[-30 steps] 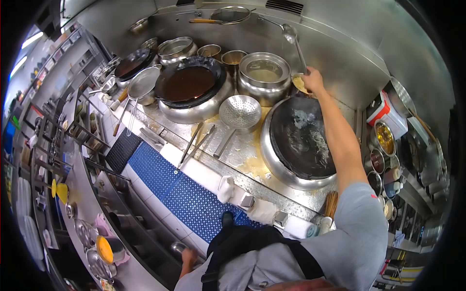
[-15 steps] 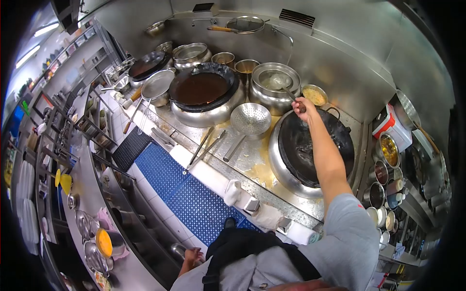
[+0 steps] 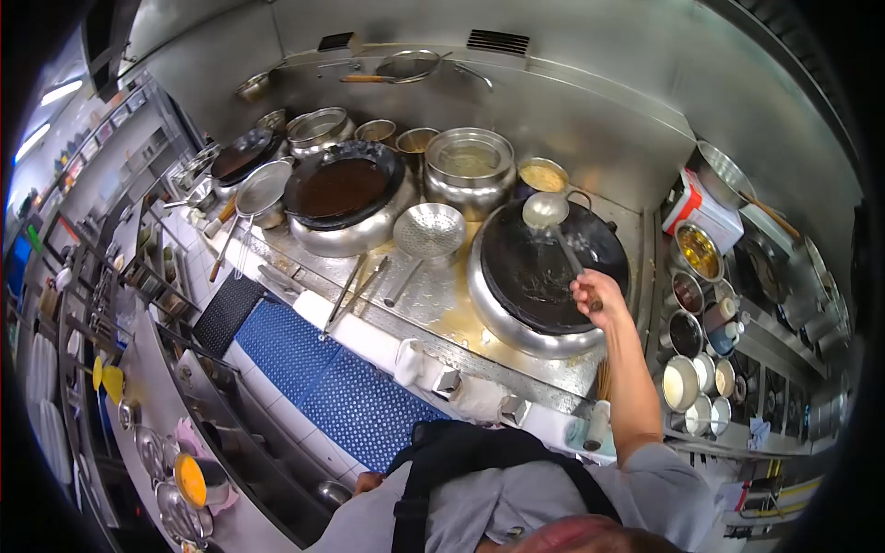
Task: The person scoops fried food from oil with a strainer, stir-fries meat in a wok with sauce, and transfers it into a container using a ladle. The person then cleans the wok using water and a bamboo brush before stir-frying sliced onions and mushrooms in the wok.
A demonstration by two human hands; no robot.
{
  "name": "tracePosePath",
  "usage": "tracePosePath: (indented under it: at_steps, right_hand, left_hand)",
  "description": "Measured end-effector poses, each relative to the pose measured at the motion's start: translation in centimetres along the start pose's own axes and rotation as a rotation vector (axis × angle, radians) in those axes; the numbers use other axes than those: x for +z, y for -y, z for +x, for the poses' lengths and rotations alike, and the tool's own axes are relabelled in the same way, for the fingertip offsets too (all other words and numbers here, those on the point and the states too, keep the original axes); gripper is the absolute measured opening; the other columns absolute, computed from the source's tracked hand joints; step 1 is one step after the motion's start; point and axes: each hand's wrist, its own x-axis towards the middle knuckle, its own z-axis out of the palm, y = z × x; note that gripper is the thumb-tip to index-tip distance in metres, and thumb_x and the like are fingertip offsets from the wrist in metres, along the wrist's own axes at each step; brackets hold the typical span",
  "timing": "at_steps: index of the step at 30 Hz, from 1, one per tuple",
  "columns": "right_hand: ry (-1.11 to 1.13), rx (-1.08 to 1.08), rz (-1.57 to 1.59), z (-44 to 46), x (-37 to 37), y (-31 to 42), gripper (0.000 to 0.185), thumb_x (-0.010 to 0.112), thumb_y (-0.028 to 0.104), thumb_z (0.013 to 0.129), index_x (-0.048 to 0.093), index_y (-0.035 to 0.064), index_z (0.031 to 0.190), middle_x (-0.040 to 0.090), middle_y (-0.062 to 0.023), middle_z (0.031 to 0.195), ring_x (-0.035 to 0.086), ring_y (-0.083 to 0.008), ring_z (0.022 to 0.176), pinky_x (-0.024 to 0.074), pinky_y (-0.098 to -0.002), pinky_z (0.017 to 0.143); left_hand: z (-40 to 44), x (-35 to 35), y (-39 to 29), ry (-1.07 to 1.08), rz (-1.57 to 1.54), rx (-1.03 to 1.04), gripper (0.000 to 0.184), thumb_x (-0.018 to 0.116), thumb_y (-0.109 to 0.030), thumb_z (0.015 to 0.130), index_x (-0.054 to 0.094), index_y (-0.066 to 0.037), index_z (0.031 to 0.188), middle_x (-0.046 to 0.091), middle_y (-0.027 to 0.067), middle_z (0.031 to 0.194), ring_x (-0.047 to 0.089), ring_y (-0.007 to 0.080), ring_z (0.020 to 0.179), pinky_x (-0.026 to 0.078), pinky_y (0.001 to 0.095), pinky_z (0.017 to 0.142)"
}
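My right hand (image 3: 597, 299) is closed around the handle of a ladle (image 3: 547, 211). The round bowl of the ladle hangs over the far part of a dark wok (image 3: 544, 276), apparently holding some pale liquid. This wok sits on a round steel burner ring (image 3: 544, 343), with a wet sheen at its bottom. Behind it stands a steel pot of cloudy liquid (image 3: 468, 162), and beside that a bowl of yellowish food (image 3: 542, 176). Low beside my body, only a small part of my left hand (image 3: 369, 482) shows; its fingers are hidden.
A perforated strainer (image 3: 430, 230) lies left of the wok. Farther left is another wok of dark brown liquid (image 3: 343, 188). Seasoning containers (image 3: 680, 382) and a bowl of yellow oil (image 3: 699, 253) stand at right. Behind me, a counter (image 3: 166, 378) holds an orange-filled pot (image 3: 191, 481).
My right hand has drawn the ladle back from the steel pot to above the wok. The view has shifted right, and my left hand is now mostly hidden.
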Motion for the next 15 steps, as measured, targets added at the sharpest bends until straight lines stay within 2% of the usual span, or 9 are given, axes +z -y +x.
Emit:
tracePosePath:
  at_steps: [2, 4, 7, 8, 9, 11, 13, 14, 15]
  right_hand:
    - [-0.047, 0.005, -0.211, -2.7, -2.1, -1.2, 0.016, 0.064, 0.004, 0.085, 0.056, 0.003, 0.099, 0.062, -0.0057, 0.074, 0.056, -0.0127, 0.051, 0.0419, -0.0287, 0.041]
    - [-0.096, 0.004, -0.51, -3.8, -3.9, -1.4, 0.03, 0.063, 0.0, 0.083, 0.059, -0.0041, 0.112, 0.061, -0.0055, 0.071, 0.056, -0.0132, 0.048, 0.043, -0.0297, 0.042]
    - [-0.217, -0.216, -0.825, -4.7, -5.4, -1.7, 0.059, 0.064, -0.005, 0.08, 0.051, -0.0078, 0.137, 0.057, -0.0033, 0.064, 0.052, -0.0122, 0.044, 0.0391, -0.0296, 0.039]
    - [-0.14, -0.265, -0.78, -4.0, -5.8, -1.2, 0.067, 0.062, -0.006, 0.078, 0.048, -0.01, 0.143, 0.062, -0.0071, 0.072, 0.056, -0.0119, 0.05, 0.0428, -0.0298, 0.045]
    - [-0.16, -0.351, -0.818, -2.8, -5.5, -0.9, 0.066, 0.061, -0.003, 0.078, 0.049, -0.0083, 0.143, 0.062, -0.0066, 0.071, 0.056, -0.0127, 0.048, 0.0434, -0.0302, 0.044]
    - [-0.159, -0.387, -0.796, -0.3, -2.8, 1.1, 0.063, 0.06, 0.001, 0.08, 0.051, -0.0072, 0.142, 0.061, -0.0061, 0.069, 0.056, -0.0138, 0.046, 0.0435, -0.0314, 0.043]
    - [-0.196, -0.49, -0.7, 4.2, 0.6, 2.5, 0.054, 0.057, 0.002, 0.085, 0.055, -0.0036, 0.138, 0.058, -0.0032, 0.065, 0.053, -0.0127, 0.043, 0.0415, -0.0298, 0.041]
    - [-0.201, -0.493, -0.698, 6.6, 2.4, 3.7, 0.055, 0.059, 0.004, 0.083, 0.055, -0.0048, 0.138, 0.06, -0.0055, 0.066, 0.055, -0.0141, 0.044, 0.043, -0.0311, 0.042]
    - [-0.206, -0.498, -0.695, 9.2, 4.3, 5.1, 0.058, 0.06, 0.006, 0.082, 0.055, -0.006, 0.138, 0.062, -0.0079, 0.067, 0.058, -0.0156, 0.045, 0.0444, -0.0323, 0.043]
  left_hand:
    - [2.0, -0.5, -0.7, 0.033, 0.054, 0.013, 0.032, 0.065, -0.037, 0.088, 0.073, -0.012, 0.105, 0.076, 0.0107, 0.096, 0.073, 0.0307, 0.087, 0.058, 0.0456, 0.073]
    - [4.2, -1.4, -1.2, 0.046, 0.124, 0.037, 0.032, 0.065, -0.039, 0.087, 0.074, -0.013, 0.104, 0.076, 0.0111, 0.095, 0.073, 0.0311, 0.087, 0.058, 0.0466, 0.073]
    - [7.4, -3.1, -1.5, 0.044, 0.333, 0.124, 0.031, 0.063, -0.041, 0.087, 0.074, -0.015, 0.102, 0.075, 0.0115, 0.093, 0.073, 0.0317, 0.086, 0.058, 0.0481, 0.073]
    - [8.4, -3.8, -1.5, 0.035, 0.422, 0.161, 0.031, 0.063, -0.041, 0.087, 0.074, -0.016, 0.101, 0.075, 0.0117, 0.092, 0.073, 0.032, 0.086, 0.058, 0.0486, 0.073]
    - [9.5, -4.7, -1.1, 0.0, 0.398, 0.162, 0.031, 0.063, -0.042, 0.086, 0.074, -0.017, 0.1, 0.075, 0.0118, 0.091, 0.073, 0.0322, 0.086, 0.058, 0.0492, 0.073]
    - [10.5, -6.7, 0.4, -0.096, -0.275, 0.126, 0.032, 0.064, -0.037, 0.09, 0.073, -0.01, 0.102, 0.074, 0.0122, 0.081, 0.073, 0.0283, 0.074, 0.057, 0.0434, 0.064]
    - [9.0, -8.6, -1.7, -0.238, -0.788, -0.113, 0.029, 0.066, -0.031, 0.091, 0.073, -0.004, 0.101, 0.073, 0.0109, 0.076, 0.07, 0.0233, 0.065, 0.055, 0.038, 0.056]
    - [7.7, -9.0, -2.6, -0.314, -1.046, -0.234, 0.028, 0.067, -0.028, 0.092, 0.072, -0.002, 0.101, 0.072, 0.0103, 0.074, 0.068, 0.0208, 0.061, 0.054, 0.0353, 0.053]
    - [6.2, -9.3, -2.8, -0.343, -1.062, -0.251, 0.026, 0.068, -0.025, 0.092, 0.072, 0.0, 0.1, 0.072, 0.01, 0.073, 0.067, 0.0189, 0.059, 0.052, 0.0332, 0.051]
